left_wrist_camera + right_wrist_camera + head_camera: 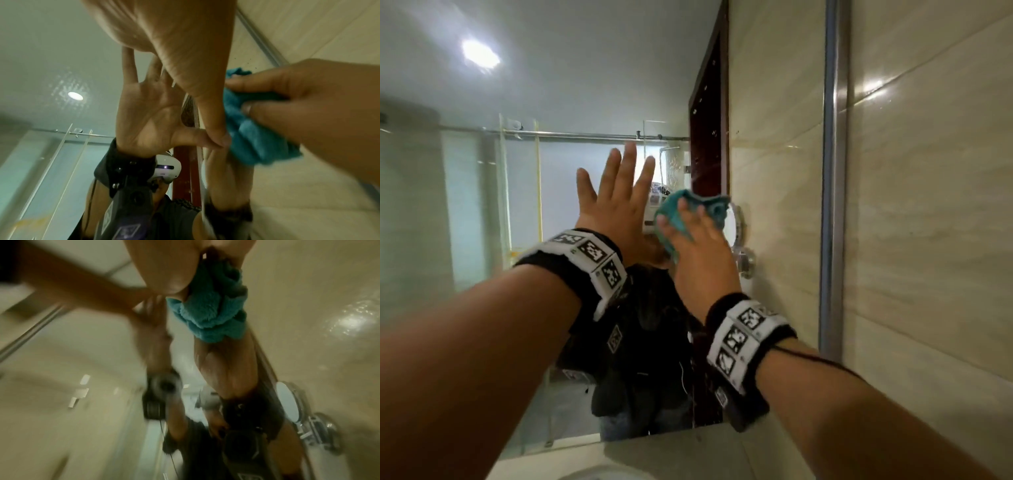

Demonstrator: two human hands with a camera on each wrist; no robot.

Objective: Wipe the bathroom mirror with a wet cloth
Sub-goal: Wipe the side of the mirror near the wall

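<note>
The large wall mirror fills the left and middle of the head view, up to its metal frame. My left hand lies flat against the glass with its fingers spread and holds nothing. Just to its right, my right hand grips a bunched teal cloth and presses it to the mirror. In the left wrist view the cloth is pinched in the right hand, beside my left thumb. The blurred right wrist view shows the cloth hanging under my palm.
A small round chrome mirror on an arm shows just right of the cloth. Glossy beige wall tiles lie right of the frame. Below the mirror runs a pale counter with a basin rim. The glass reflects a shower screen and me.
</note>
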